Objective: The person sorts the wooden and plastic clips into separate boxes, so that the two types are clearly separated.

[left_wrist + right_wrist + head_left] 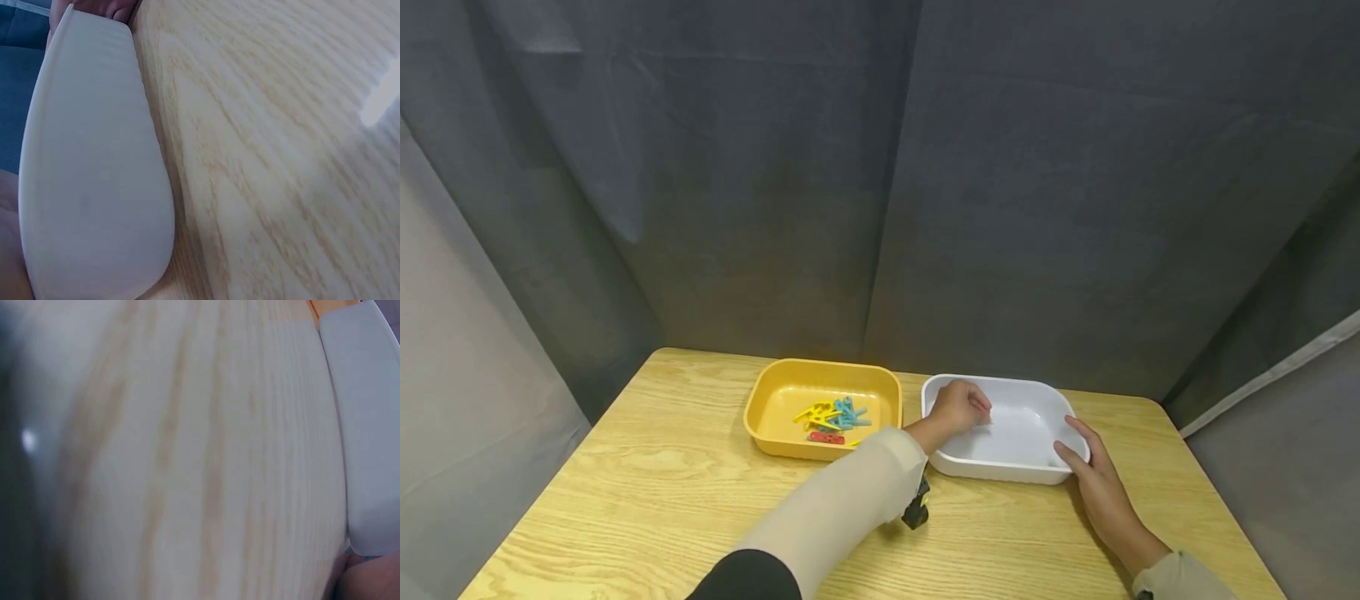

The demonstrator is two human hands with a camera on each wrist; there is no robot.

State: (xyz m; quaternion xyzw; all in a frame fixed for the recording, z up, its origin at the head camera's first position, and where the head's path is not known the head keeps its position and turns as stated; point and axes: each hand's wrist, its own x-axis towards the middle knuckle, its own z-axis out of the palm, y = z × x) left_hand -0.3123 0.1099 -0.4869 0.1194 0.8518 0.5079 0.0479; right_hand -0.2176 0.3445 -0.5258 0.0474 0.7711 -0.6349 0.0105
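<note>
**Both hands on the white tray**

Now, working from the left of the head view: the yellow tray [822, 408] sits left of centre on the wooden table [647, 467], holding a small heap of coloured clothespins [832, 419] in yellow, blue and red.

Just right of it, near the lower middle of the frame, is the white tray [1004, 429], close to the yellow one but apart from it. Your left hand [958, 408] reaches across its left rim with the fingers curled together over the inside; they seem to pinch something small and pale, though what it is cannot be told. Your right hand [1093, 483] lies at the tray's lower right corner, fingers fairly straight, pressing the outer wall with the thumb at the rim.

Judging by its thin wall, the white tray is light, stiff plastic with a smooth, somewhat slippery finish. It would likely skate on the table if nudged, so take it by the rolled rim at opposite sides.
</note>
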